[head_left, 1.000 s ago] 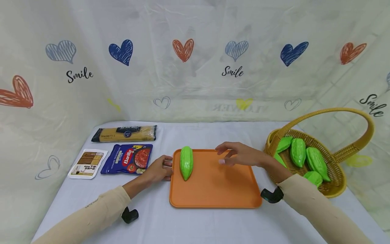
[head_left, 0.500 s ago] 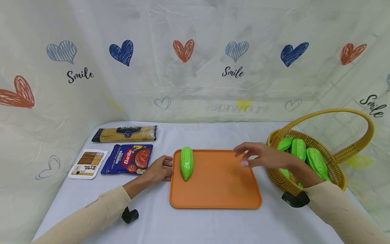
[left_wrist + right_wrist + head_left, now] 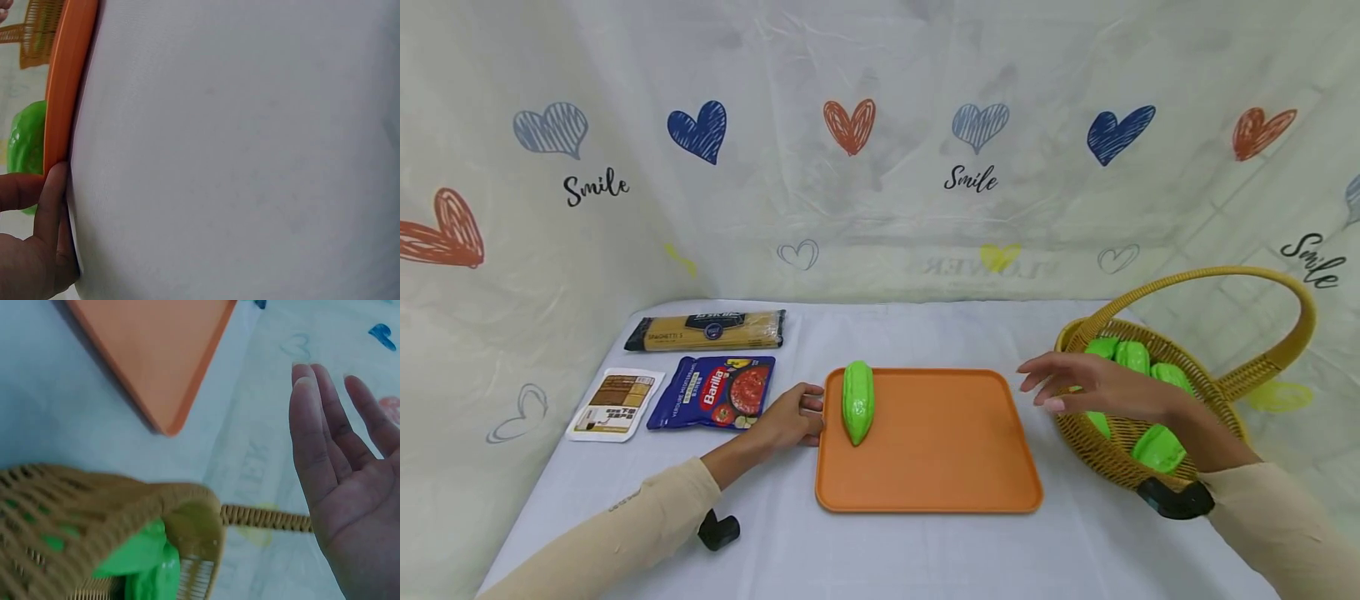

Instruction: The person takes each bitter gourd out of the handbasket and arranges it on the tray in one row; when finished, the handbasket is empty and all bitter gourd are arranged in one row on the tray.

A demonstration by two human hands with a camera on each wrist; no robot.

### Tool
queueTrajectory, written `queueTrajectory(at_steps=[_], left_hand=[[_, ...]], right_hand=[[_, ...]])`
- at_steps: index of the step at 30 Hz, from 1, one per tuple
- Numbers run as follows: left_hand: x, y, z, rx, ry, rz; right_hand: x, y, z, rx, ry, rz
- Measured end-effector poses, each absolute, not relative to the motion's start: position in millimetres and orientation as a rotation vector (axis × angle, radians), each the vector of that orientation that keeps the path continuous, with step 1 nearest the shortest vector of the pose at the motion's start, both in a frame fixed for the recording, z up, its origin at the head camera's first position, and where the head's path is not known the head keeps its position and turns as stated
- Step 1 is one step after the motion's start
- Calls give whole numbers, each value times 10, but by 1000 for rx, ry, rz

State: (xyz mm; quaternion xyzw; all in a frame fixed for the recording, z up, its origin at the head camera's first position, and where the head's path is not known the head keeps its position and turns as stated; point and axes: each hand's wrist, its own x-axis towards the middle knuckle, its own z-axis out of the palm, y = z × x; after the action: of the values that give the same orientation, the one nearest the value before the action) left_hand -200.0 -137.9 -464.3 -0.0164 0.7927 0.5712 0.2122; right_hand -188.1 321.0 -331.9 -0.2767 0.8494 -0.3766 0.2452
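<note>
An orange tray [image 3: 940, 450] lies in the middle of the white-covered table. My left hand [image 3: 790, 417] holds its left rim; in the left wrist view the finger ends [image 3: 53, 181] meet at the tray's edge. On the left part of the tray lies a glossy green ridged vegetable [image 3: 858, 402], long and pointed toward me. My right hand [image 3: 1086, 385] hovers with nothing in it, between the tray's right side and the wicker basket [image 3: 1232, 417], over the basket's near-left rim. In the right wrist view its fingers stretch out. Several similar green vegetables [image 3: 1159, 448] lie in the basket, some partly hidden by the hand.
On the left lie a spaghetti pack [image 3: 711, 331], a blue Barilla sauce pouch [image 3: 711, 392] and a white-edged flat pack [image 3: 616, 405]. The basket's tall handle [image 3: 1225, 271] arches over it. A printed sheet [image 3: 880, 208] hangs behind the table.
My right hand has moved right, from above the tray to the basket's left rim, with nothing in it. My left hand and the green vegetable on the tray have stayed in place.
</note>
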Motion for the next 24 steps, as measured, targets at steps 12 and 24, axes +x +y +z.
queueTrajectory(at_steps=[12,24], left_hand=[[-2000,-1388,-4618,-46,2189,1566],[-2020,-1394,-4677,-43,2189,1592]], right_hand=[[-1830,3696,-3201,-777,2239,-1021],[-1994,4053,-3154,-554,2306,-1006]])
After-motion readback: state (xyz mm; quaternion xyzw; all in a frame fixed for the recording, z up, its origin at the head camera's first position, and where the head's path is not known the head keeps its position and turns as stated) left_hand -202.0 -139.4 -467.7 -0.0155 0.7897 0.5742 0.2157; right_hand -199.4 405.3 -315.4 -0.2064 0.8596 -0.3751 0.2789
